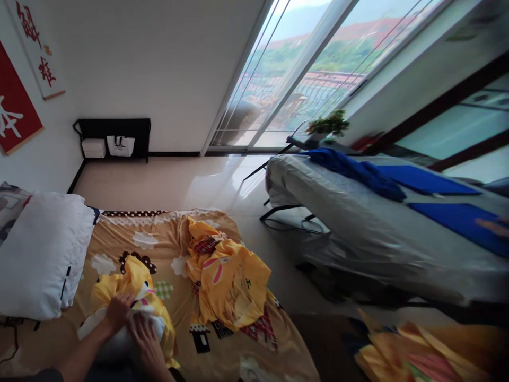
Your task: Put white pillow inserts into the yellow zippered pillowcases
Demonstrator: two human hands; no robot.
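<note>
A white pillow (113, 339) lies on the bed in front of me, partly inside a yellow pillowcase (133, 273) with a cartoon print. My left hand (118, 312) has its fingers closed on the pillowcase near its opening. Close beside it, my right hand (143, 331) lies over the white pillow with stretched fingers, their tips at the pillowcase's edge. A crumpled yellow cloth (234, 281) with a rabbit print and red plaid parts rests to the right of both hands.
The bed's tan patterned sheet (178, 313) lies under these. White bedding (47, 249) is piled at left. A plastic-covered mattress (338, 217) with blue cloths (429, 180) stands at right, where a blurred hand (493, 227) shows. More yellow fabric (429, 350) is at lower right.
</note>
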